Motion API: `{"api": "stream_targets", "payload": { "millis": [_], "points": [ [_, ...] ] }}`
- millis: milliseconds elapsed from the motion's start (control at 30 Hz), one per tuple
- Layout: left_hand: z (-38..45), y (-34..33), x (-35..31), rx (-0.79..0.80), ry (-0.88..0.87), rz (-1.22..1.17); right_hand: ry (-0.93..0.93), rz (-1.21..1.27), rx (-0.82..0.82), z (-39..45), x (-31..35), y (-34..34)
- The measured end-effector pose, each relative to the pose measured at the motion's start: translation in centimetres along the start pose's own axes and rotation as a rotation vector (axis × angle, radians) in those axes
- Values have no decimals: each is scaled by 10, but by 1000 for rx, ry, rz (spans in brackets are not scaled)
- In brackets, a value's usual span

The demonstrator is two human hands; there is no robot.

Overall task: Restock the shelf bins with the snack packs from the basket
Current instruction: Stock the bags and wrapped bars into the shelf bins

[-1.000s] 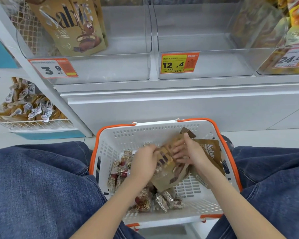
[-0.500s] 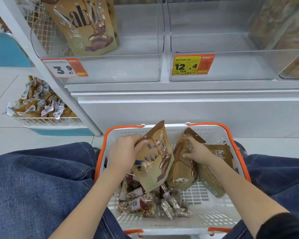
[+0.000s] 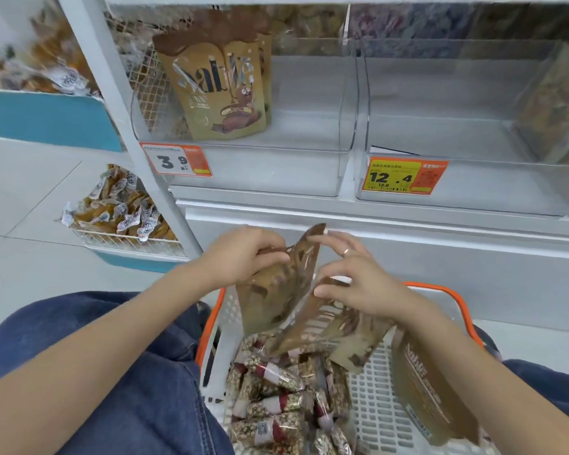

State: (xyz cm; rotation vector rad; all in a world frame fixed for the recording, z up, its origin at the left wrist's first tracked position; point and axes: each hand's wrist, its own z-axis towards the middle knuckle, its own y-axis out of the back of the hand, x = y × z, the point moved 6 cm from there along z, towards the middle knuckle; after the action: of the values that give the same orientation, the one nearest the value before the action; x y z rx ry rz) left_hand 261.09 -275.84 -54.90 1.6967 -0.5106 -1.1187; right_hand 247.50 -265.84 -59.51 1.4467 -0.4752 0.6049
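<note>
Above basket [image 3: 440, 292], both hands' fingers [image 3: 270, 257] pinch brown snack packs [image 3: 276, 297].

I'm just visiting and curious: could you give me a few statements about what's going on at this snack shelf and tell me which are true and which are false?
1. The left hand grips a brown snack pouch lifted above the basket. True.
2. The basket has a blue rim. False: the rim is orange and the walls are white.
3. The clear bin above the 3.9 price tag already holds upright brown pouches. True.
4. The bin behind the 12.4 tag is packed full at its front. False: its front part shows no packs.
5. Small clear-wrapped packs lie in the basket. True.
6. The right hand rests on the person's knee. False: it holds a second pouch over the basket.
</note>
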Motion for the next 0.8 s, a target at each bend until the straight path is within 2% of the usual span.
{"api": "stream_targets", "payload": {
  "millis": [67, 100, 167, 267, 367, 467, 600, 700, 800],
  "points": [
    [-1, 29, -9, 14, -26, -392, -18, 153, -217, 8, 9, 27],
    [-3, 39, -15, 31, -35, -504, -50, 250, -304, 9, 10, 37],
    [-5, 51, -25, 46, -53, -553, -87, 535, -404, 9, 15, 48],
    [-2, 59, -30, -38, -56, -619, -140, 894, -481, 14, 14, 50],
    [-1, 69, -28, -145, -2, -690, -220, 960, -616, 23, 18, 48],
    [-6, 84, -22, -177, 56, -691, -268, 1074, -773, 32, 24, 47],
    [-22, 105, -12, -184, 76, -931, -281, 1142, -961, 40, 31, 60],
    [-28, 111, -3, -407, 65, -856, -208, 1086, -1012, 50, 50, 70],
    [-31, 117, 9, -631, 106, -858, -169, 1102, -956, 56, 69, 73]
  ]
}}
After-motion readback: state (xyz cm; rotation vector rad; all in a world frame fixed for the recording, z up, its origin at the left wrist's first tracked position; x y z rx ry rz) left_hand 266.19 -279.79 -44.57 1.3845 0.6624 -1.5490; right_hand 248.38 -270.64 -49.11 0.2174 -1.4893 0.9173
